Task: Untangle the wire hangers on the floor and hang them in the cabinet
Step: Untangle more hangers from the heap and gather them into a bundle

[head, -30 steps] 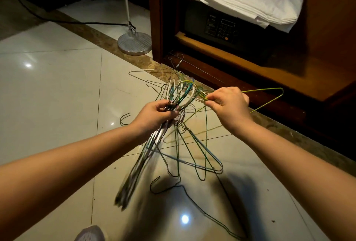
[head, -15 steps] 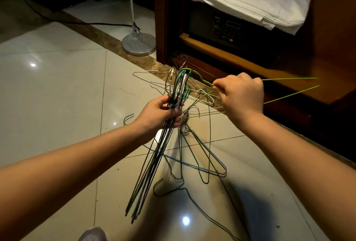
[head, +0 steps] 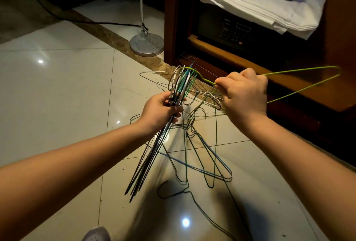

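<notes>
**While one hanger is in hand, most of the job is left**

Head view, the only one:

- Left hand (head: pixel 161 111): fingers clenched round the necks of a bundle of hangers (head: pixel 179 86). Hooks point up and the bodies slant down toward the floor (head: pixel 57 86). I read this as the sorted batch, roughly a third to half of the lot.
- Right hand (head: pixel 244 94): fisted on the neck of a yellow-green hanger (head: pixel 308 69). Its triangle sticks out to the right, in the air in front of the cabinet (head: pixel 171 19). Its hook lies in among the bundle's hooks. Can't tell whether it's caught there or simply being added.
- Floor tangle (head: pixel 200 144): green, blue and dark hangers interlocked under and between both hands. A few pale ones lie nearer the cabinet base, and loose dark wire trails toward the camera.
- Cabinet: open, with a safe (head: pixel 227 28) on the shelf and folded white linen (head: pixel 260 7) on top of it. The rail is out of frame, and no hanger seen hung.

Judgement: untangling is partway done. What's left is to clear the floor pile, then do the whole hanging step.
</notes>
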A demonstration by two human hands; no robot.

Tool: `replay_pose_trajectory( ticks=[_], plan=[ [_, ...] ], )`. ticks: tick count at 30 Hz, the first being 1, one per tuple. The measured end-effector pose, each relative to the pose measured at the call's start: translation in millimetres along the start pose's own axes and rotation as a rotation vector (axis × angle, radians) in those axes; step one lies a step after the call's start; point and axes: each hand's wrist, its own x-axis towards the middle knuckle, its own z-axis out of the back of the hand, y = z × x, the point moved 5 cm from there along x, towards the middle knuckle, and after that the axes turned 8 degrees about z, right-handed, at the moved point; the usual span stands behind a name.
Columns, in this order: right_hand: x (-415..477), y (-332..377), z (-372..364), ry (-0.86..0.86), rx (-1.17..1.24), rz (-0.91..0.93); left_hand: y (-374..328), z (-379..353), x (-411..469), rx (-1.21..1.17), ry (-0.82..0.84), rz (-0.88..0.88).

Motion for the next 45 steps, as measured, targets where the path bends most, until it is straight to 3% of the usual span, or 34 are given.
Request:
replay_pose_trajectory(
  ticks=[6, 11, 22, 28, 35, 41, 45],
  plan=[
    [15, 1, -6, 0.169, -0.049, -0.060, 2, 6, -2, -0.165, 0.014, 0.022],
    [11, -4, -6, 0.238, -0.014, -0.143, 2, 9, 1, -0.086, -0.008, 0.012],
    [23, 15, -12, 0.380, -0.100, -0.139, -10, -6, 1, -0.040, -0.122, -0.101],
    [16, -16, -5, 0.342, -0.162, -0.265, -26, 5, 1, -0.148, -0.100, -0.133],
    [3, -19, -19, 0.412, -0.155, -0.231, -18, 6, -3, -0.106, -0.041, -0.100],
    [12, -21, -14, 0.301, -0.046, -0.289, -10, -2, -2, -0.103, 0.053, -0.001],
    [15, -30, -8, 0.263, -0.067, -0.308, -2, 10, 2, -0.058, -0.038, -0.007]
  ],
)
